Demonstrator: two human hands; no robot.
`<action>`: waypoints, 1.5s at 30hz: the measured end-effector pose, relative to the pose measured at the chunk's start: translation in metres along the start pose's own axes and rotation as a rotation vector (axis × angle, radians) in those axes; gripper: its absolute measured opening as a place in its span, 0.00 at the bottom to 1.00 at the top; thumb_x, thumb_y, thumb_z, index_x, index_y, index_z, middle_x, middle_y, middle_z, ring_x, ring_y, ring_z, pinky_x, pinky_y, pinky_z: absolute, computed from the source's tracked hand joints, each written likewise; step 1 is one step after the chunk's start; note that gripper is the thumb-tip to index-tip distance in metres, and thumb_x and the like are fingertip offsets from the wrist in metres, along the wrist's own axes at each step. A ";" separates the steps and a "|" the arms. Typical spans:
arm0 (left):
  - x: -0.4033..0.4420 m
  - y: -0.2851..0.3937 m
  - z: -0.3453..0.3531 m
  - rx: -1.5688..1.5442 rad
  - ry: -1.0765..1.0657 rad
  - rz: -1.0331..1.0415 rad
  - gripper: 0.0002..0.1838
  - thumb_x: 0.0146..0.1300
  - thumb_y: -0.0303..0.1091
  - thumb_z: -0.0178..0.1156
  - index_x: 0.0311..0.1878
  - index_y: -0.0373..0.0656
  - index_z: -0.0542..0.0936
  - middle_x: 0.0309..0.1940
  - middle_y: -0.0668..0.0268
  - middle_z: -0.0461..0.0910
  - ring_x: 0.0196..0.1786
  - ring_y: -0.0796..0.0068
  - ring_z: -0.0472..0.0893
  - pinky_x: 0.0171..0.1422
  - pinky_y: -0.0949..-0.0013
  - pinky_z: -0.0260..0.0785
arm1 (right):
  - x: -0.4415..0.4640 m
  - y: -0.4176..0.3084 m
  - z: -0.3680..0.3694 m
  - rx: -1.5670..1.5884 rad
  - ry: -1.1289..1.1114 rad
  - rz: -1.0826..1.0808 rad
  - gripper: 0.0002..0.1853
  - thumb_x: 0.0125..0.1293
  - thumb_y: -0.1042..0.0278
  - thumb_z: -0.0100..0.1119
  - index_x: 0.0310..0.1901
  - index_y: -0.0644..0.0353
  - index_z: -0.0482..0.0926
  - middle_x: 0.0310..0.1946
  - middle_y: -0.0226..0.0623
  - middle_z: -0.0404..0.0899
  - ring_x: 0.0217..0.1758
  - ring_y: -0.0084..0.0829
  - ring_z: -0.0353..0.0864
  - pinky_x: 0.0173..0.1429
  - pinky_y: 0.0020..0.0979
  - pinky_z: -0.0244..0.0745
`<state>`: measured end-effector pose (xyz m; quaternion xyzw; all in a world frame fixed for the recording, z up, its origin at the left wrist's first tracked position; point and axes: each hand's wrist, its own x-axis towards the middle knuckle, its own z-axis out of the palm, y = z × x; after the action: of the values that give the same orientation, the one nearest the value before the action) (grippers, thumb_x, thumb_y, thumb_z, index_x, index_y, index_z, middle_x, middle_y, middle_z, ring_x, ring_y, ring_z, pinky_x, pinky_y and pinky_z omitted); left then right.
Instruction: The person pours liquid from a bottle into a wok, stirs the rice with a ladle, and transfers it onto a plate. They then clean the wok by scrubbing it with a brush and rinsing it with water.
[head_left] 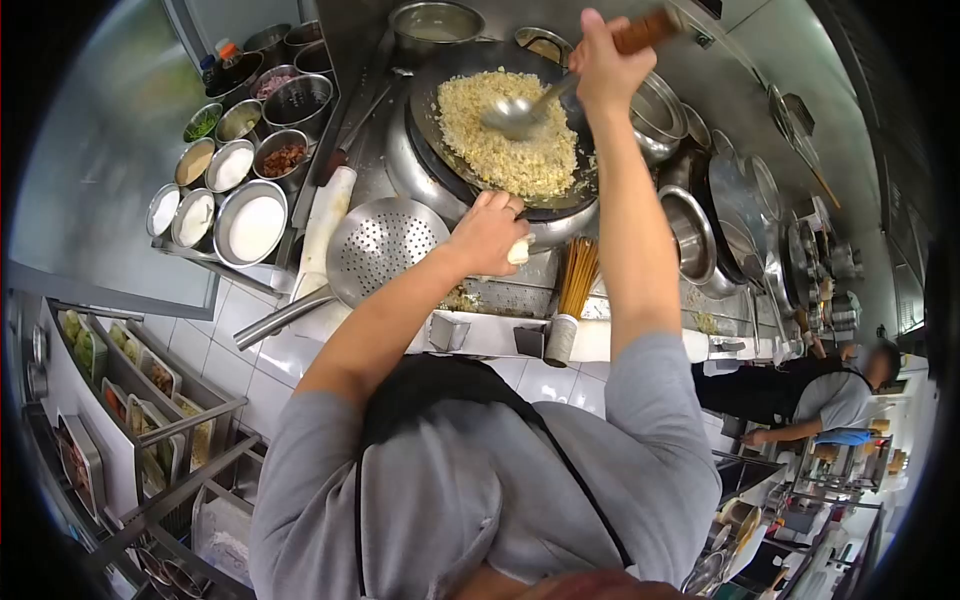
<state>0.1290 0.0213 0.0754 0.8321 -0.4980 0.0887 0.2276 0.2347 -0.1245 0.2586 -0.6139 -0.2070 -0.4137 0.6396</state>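
"What are you doing?"

"I think I'm stirring the rice (510, 170). It's in the big black wok (424, 118), right in front of me."

"Are both hands busy?"

"Yes. My right hand (608, 75) is wrapped round the handle of the ladle (511, 118). My left hand (488, 236) grips a pale bit of what looks like cloth (518, 250) at the near rim. I can't tell if its fingers pinch the wok too."

"What does the next stir need?"

"A steady wok and a low scoop, I'd say."

"How does it all look?"

"The rice is crumbly, white and yellow. The ladle has a round, shiny metal bowl and a brown wooden end. The strainer (385, 245) by my left arm is full of little holes."
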 end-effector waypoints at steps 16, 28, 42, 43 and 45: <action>0.001 0.009 -0.009 -0.086 -0.007 -0.083 0.25 0.38 0.45 0.73 0.41 0.42 0.85 0.50 0.54 0.76 0.61 0.54 0.69 0.67 0.55 0.59 | -0.059 0.008 -0.039 -0.106 0.285 0.061 0.18 0.62 0.75 0.65 0.21 0.56 0.65 0.11 0.32 0.68 0.10 0.24 0.67 0.17 0.29 0.68; 0.005 -0.027 0.006 -1.809 0.269 -1.159 0.26 0.65 0.61 0.57 0.48 0.45 0.79 0.35 0.64 0.84 0.37 0.68 0.85 0.35 0.63 0.80 | -0.026 0.006 -0.077 -0.037 0.388 0.136 0.16 0.61 0.74 0.66 0.23 0.57 0.67 0.12 0.30 0.67 0.10 0.25 0.66 0.15 0.30 0.65; 0.041 0.008 -0.035 -1.995 0.461 -1.387 0.11 0.69 0.37 0.55 0.49 0.42 0.75 0.37 0.58 0.82 0.34 0.62 0.82 0.29 0.59 0.79 | 0.033 -0.105 -0.004 -0.098 0.283 0.418 0.14 0.63 0.68 0.65 0.26 0.52 0.67 0.12 0.19 0.61 0.10 0.17 0.58 0.13 0.23 0.54; 0.033 0.026 -0.057 -2.054 0.425 -1.392 0.12 0.69 0.37 0.56 0.49 0.42 0.75 0.37 0.59 0.82 0.34 0.63 0.82 0.27 0.61 0.78 | 0.042 -0.127 -0.012 -0.056 0.260 0.370 0.14 0.64 0.67 0.65 0.26 0.51 0.67 0.12 0.20 0.61 0.09 0.18 0.58 0.12 0.24 0.54; 0.025 0.036 -0.075 -2.057 0.363 -1.376 0.11 0.69 0.37 0.56 0.49 0.44 0.75 0.37 0.61 0.82 0.34 0.66 0.82 0.25 0.65 0.74 | 0.036 -0.154 -0.028 0.122 0.128 0.291 0.14 0.64 0.67 0.64 0.27 0.52 0.66 0.12 0.21 0.62 0.09 0.20 0.59 0.13 0.27 0.56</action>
<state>0.1161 0.0224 0.1616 0.3322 0.2398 -0.3650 0.8360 0.1280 -0.1467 0.3769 -0.5698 -0.0997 -0.3416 0.7408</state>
